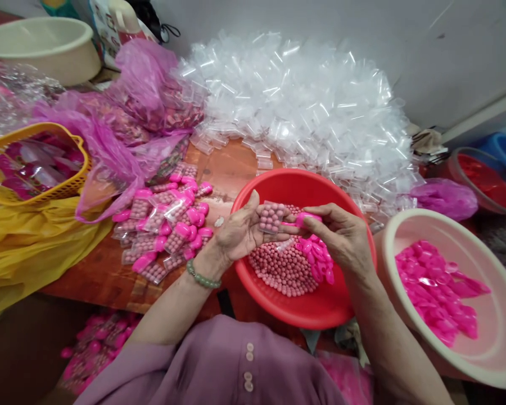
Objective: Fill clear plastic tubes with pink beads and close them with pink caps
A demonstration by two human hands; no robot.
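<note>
Over the red basin, my left hand holds a small clear plastic case filled with pink beads, lying across its fingers. My right hand pinches a bright pink cap close to the open end of that case, a small gap between them. Below both hands, loose pink beads cover the basin's floor, and a cluster of pink caps rests on them at the right. To the left on the table lies a pile of capped, bead-filled cases.
Empty clear cases form a large heap at the back. A pale tub of pink caps stands at the right. A yellow basket, a purple bag and a yellow bag take up the left. More filled cases lie below the table.
</note>
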